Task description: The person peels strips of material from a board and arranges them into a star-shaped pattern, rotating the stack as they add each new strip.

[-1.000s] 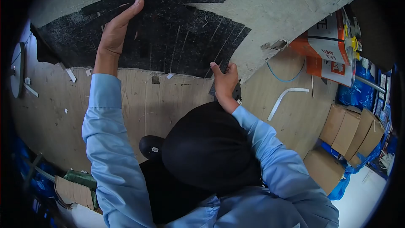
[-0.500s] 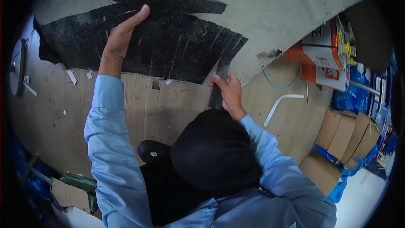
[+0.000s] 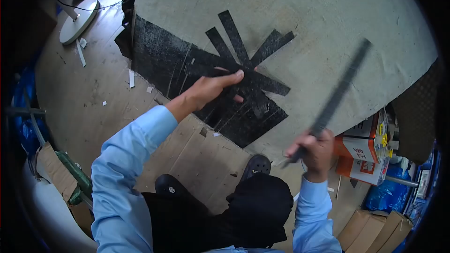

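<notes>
My left hand [image 3: 211, 86] grips a fanned bunch of black strips [image 3: 234, 37], its thumb pressed on top where they cross. The bunch is over a black sheet [image 3: 161, 49] that lies on a large grey sheet [image 3: 328, 4]. At the right, my right hand [image 3: 316, 152] is closed round one long black strip [image 3: 342, 86], which slants up and away over the grey sheet and is blurred at its far end.
White and orange boxes [image 3: 361, 152] stand at the right, with blue plastic [image 3: 386, 194] and cardboard [image 3: 363, 229] nearer. A round white base [image 3: 79, 20] is at the upper left. White scraps [image 3: 131, 78] lie on the floor. My shoes [image 3: 257, 165] are near the black sheet's edge.
The view has shifted. My right hand has moved right, lifting its strip off the black sheet. My left hand still holds the bunch, now fanned near the middle of the view.
</notes>
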Demonstrator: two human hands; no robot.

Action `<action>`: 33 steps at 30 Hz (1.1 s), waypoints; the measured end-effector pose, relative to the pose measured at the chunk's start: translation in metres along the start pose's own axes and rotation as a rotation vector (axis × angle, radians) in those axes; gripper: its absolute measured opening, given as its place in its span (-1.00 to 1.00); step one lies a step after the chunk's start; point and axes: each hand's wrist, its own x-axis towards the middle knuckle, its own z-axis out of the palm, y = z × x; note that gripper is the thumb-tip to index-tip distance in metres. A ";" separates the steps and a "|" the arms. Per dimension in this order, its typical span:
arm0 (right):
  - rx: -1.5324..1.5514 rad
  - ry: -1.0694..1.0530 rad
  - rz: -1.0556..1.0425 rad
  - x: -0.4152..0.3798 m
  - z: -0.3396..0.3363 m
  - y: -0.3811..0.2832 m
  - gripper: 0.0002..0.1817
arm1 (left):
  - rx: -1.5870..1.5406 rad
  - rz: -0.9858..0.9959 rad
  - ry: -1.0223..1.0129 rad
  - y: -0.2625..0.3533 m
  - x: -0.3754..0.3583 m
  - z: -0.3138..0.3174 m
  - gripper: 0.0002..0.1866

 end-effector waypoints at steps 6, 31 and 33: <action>-0.173 -0.178 0.247 0.059 0.101 0.041 -0.68 | 0.017 0.073 0.180 -0.008 -0.073 0.013 -0.55; 0.542 0.074 -0.188 0.000 0.047 0.074 -0.70 | -0.171 0.172 0.444 -0.018 -0.077 -0.014 -0.55; 0.030 0.028 -0.102 0.016 0.072 0.064 -0.72 | -0.120 0.185 0.441 -0.011 -0.078 0.000 -0.57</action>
